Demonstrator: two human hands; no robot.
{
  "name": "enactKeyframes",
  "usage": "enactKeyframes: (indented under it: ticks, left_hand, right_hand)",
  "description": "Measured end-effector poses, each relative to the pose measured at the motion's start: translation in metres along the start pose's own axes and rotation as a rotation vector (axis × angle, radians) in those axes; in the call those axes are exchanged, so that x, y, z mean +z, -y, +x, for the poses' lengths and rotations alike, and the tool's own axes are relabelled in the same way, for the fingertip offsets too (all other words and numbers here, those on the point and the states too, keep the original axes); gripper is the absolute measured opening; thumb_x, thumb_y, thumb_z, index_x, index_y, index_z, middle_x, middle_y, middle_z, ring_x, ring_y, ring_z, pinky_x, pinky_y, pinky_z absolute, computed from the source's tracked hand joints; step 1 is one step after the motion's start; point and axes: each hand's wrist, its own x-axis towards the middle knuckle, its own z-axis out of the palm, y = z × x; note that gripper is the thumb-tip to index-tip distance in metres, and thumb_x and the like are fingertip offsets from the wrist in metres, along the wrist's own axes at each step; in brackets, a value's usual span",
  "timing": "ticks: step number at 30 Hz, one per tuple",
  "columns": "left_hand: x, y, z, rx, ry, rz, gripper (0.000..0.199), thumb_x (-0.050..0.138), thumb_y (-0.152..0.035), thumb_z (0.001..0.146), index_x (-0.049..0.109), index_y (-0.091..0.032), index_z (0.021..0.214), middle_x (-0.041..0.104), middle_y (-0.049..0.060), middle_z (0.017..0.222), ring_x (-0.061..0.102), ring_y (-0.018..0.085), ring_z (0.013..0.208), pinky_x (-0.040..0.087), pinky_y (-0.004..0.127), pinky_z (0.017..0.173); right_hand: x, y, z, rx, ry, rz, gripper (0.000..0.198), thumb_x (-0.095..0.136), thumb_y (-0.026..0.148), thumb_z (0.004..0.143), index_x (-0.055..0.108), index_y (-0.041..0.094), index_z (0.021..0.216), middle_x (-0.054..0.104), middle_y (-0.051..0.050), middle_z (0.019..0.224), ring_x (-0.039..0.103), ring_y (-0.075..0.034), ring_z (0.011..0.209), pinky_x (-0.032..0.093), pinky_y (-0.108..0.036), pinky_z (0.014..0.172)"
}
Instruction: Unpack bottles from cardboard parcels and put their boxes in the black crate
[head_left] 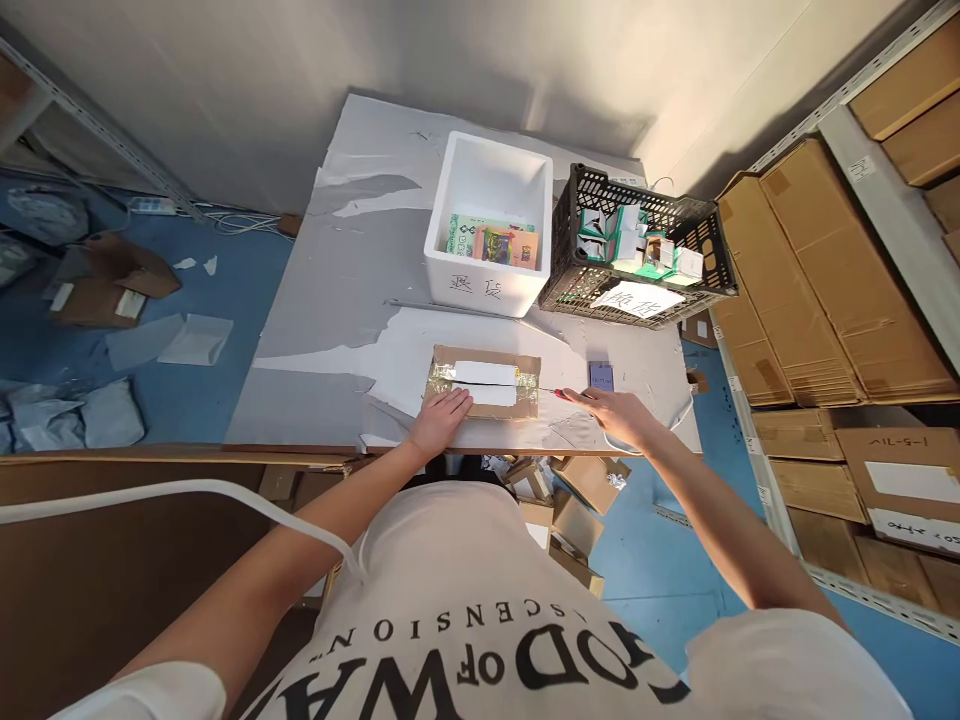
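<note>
Brown box (487, 372) — pressing near left corner with outstretched fingers of left hand (442, 416), gripping red tool (561, 394) in closed right hand (615, 412) — ideally keeping tip clear of fingers.

A table (300, 300) with a torn cover (401, 340) bears 1 white box (517, 300) beside 1 black crate (566, 275); nearer lie 1 cardboard box (487, 372) and 1 small purple box (601, 376).

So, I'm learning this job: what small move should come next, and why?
I'd probably try easing the dark gap wider with the left hand: it rests on the cardboard box beside that gap, which splits the white label. The right hand holds a thin tool by the box's right end; I can't tell whether the tape there is cut through.
</note>
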Motion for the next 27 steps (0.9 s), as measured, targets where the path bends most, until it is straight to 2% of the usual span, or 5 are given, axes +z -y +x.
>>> enactKeyframes:
  ticks: [4,7,10,17,27]
  left_hand:
    - [-0.021,-0.011,0.007,-0.016,0.073,0.051,0.044,0.048,-0.028,0.088,0.054,-0.019,0.130,0.054,0.014,0.135,0.048,0.028,0.128,0.033,0.047,0.106]
    - [-0.037,-0.011,0.024,-0.059,0.095,0.140,0.083,0.068,-0.054,0.070,0.043,-0.017,0.140,0.038,0.020,0.147,0.031,0.038,0.137,0.017,0.055,0.111]
    - [-0.045,-0.004,0.043,-0.132,0.132,0.216,0.120,0.073,-0.071,0.050,0.029,-0.016,0.147,0.014,0.022,0.156,0.005,0.047,0.142,0.005,0.066,0.108]
    - [-0.035,0.015,0.053,-0.148,0.172,0.160,0.129,0.072,-0.075,0.045,0.027,-0.013,0.148,0.013,0.022,0.156,-0.003,0.048,0.142,0.029,0.061,0.105]
    - [-0.027,0.022,0.053,-0.136,0.119,0.043,0.128,0.078,-0.069,0.041,0.029,-0.015,0.147,0.010,0.020,0.156,-0.002,0.048,0.141,0.027,0.061,0.107]
  right_hand:
    - [0.050,0.013,-0.008,0.315,-0.273,0.853,0.053,0.036,0.034,0.094,0.035,0.025,0.146,0.063,-0.004,0.082,0.055,-0.012,0.056,0.042,-0.022,0.045]
    - [0.079,0.042,0.001,0.506,-0.323,1.344,0.065,0.045,0.047,0.088,0.034,0.022,0.146,0.057,0.001,0.069,0.050,-0.010,0.047,0.038,-0.020,0.037]
    - [0.090,0.064,0.010,0.505,-0.350,1.596,0.076,0.056,0.052,0.080,0.034,0.023,0.147,0.059,0.000,0.074,0.052,-0.009,0.048,0.038,-0.019,0.036]
    - [0.093,0.059,0.006,0.450,-0.306,1.644,0.075,0.062,0.049,0.077,0.039,0.025,0.144,0.063,-0.002,0.087,0.052,-0.007,0.049,0.039,-0.019,0.036]
    - [0.085,0.035,-0.004,0.386,-0.064,1.509,0.070,0.063,0.038,0.078,0.041,0.023,0.143,0.063,-0.001,0.080,0.045,-0.004,0.041,0.035,-0.017,0.032]
